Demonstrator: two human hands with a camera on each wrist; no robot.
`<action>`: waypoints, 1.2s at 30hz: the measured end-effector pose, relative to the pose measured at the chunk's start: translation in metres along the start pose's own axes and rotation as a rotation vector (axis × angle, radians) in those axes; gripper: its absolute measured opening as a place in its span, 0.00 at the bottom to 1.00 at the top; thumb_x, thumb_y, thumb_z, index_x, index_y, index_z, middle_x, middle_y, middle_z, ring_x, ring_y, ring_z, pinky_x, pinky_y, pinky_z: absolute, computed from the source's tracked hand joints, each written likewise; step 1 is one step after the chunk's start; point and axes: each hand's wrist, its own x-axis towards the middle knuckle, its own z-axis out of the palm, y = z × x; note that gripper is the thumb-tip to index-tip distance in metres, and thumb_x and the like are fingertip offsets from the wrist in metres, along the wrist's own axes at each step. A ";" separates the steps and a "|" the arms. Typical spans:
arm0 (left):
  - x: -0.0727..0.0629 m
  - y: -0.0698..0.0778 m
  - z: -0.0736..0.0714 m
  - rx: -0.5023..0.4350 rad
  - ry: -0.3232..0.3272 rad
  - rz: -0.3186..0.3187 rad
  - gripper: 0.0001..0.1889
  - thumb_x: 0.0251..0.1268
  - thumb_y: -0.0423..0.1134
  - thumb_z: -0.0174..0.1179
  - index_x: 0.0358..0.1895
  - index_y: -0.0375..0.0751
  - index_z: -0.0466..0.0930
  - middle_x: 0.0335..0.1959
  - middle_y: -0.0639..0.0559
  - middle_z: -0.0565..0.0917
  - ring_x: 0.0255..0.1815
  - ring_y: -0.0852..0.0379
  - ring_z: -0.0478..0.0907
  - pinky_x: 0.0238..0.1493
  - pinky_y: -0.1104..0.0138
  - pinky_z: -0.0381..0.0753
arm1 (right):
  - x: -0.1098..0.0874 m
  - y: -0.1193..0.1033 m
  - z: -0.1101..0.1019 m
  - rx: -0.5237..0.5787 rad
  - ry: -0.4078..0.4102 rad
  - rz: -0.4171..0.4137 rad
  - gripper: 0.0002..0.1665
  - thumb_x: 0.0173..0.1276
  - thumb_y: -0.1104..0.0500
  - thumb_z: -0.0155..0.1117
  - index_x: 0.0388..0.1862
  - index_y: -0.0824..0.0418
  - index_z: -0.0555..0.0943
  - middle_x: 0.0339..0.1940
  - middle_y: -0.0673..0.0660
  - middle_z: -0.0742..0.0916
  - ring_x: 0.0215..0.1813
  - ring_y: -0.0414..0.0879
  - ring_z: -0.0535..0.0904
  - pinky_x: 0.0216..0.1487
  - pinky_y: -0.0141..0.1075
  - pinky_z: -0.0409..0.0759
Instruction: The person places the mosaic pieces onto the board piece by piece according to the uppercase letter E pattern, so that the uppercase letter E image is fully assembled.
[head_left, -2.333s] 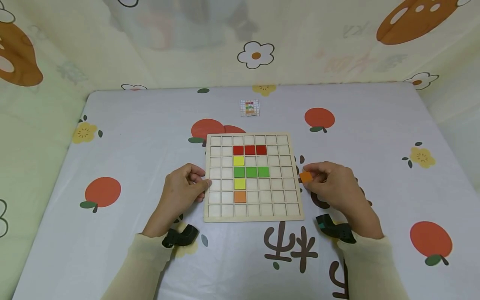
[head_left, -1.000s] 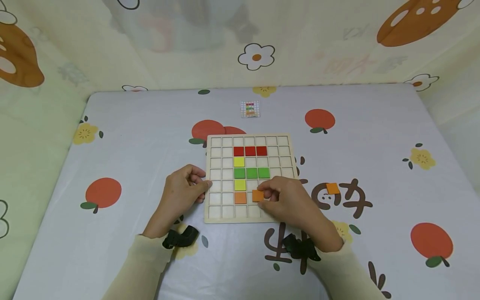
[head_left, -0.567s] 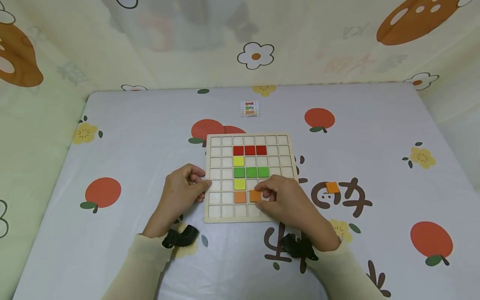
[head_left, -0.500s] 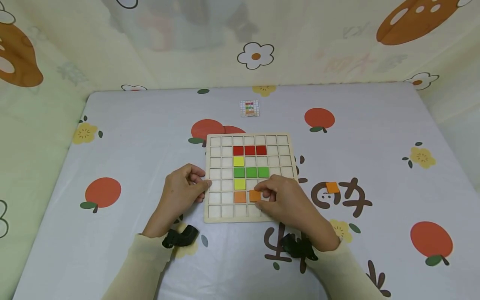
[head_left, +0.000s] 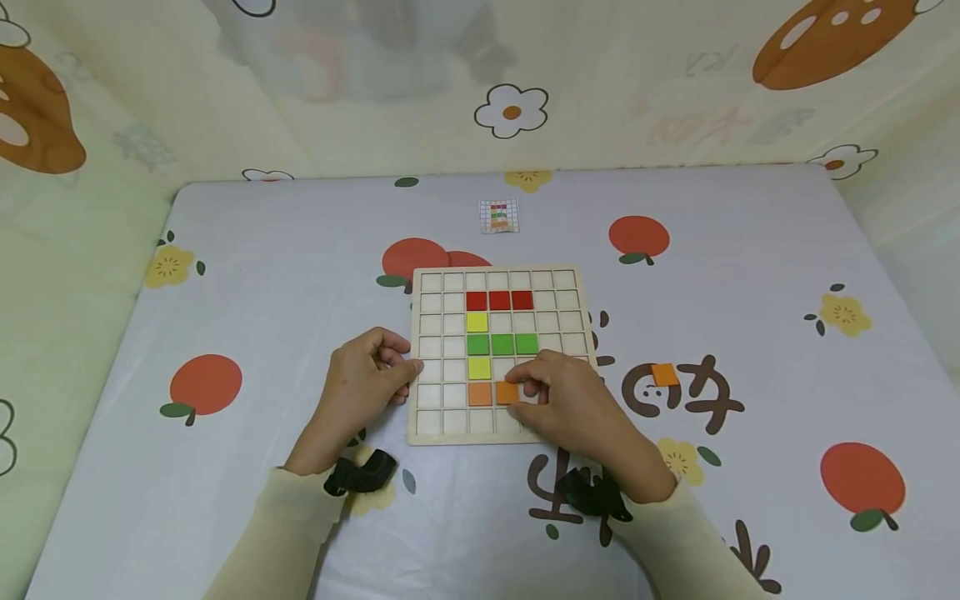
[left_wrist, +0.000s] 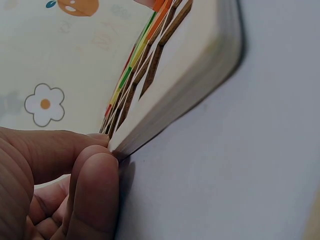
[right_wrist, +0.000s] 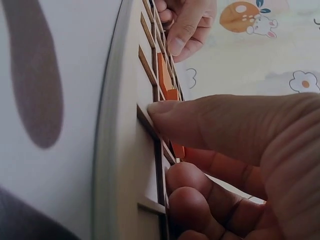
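A wooden grid board (head_left: 447, 437) lies flat on the table, with red tiles (head_left: 499, 301), yellow tiles (head_left: 477, 322), green tiles (head_left: 502, 344) and an orange tile (head_left: 480, 394) in its cells. My left hand (head_left: 369, 372) grips the board's left edge between thumb and fingers, as the left wrist view also shows. Over the cell just right of the placed orange tile, my right hand (head_left: 572, 403) pinches a second orange tile (head_left: 506, 392) by its near and far edges. Part of that tile is hidden by the thumb in the right wrist view.
Another orange tile (head_left: 664, 375) lies loose on the cloth, right of the board. Behind the board sits a small card (head_left: 499, 216) printed with a coloured grid pattern. A patterned cloth (head_left: 750, 292) covers the table, and a curtain (head_left: 637, 100) hangs behind it.
My right hand has brought the orange tile from beside the board onto it, then edged slightly left against the placed orange tile. The left hand stays on the board's edge.
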 end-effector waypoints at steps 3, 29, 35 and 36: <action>0.000 0.000 0.000 0.002 0.000 0.000 0.11 0.66 0.34 0.71 0.47 0.37 0.80 0.32 0.44 0.80 0.20 0.54 0.82 0.26 0.68 0.86 | 0.000 0.000 0.000 -0.002 0.002 0.001 0.14 0.57 0.66 0.78 0.43 0.60 0.90 0.27 0.50 0.78 0.32 0.44 0.72 0.30 0.33 0.71; -0.001 0.001 0.000 0.005 -0.001 -0.005 0.11 0.66 0.34 0.71 0.47 0.36 0.80 0.32 0.44 0.80 0.20 0.55 0.82 0.27 0.68 0.86 | 0.000 0.000 0.001 -0.017 0.009 -0.002 0.15 0.56 0.65 0.80 0.43 0.59 0.90 0.28 0.49 0.78 0.33 0.44 0.72 0.30 0.33 0.73; -0.001 0.001 0.000 -0.002 0.001 0.000 0.11 0.66 0.33 0.70 0.46 0.35 0.80 0.31 0.44 0.79 0.20 0.56 0.82 0.26 0.70 0.86 | 0.001 0.000 0.001 -0.018 0.009 -0.003 0.15 0.56 0.64 0.80 0.43 0.59 0.90 0.28 0.49 0.78 0.32 0.44 0.72 0.30 0.32 0.73; -0.001 0.001 0.000 -0.003 0.001 0.001 0.11 0.66 0.33 0.70 0.46 0.35 0.80 0.31 0.44 0.79 0.20 0.56 0.81 0.26 0.70 0.86 | 0.001 0.000 0.001 -0.019 0.009 -0.004 0.15 0.56 0.64 0.80 0.43 0.58 0.90 0.28 0.49 0.78 0.32 0.44 0.72 0.30 0.32 0.72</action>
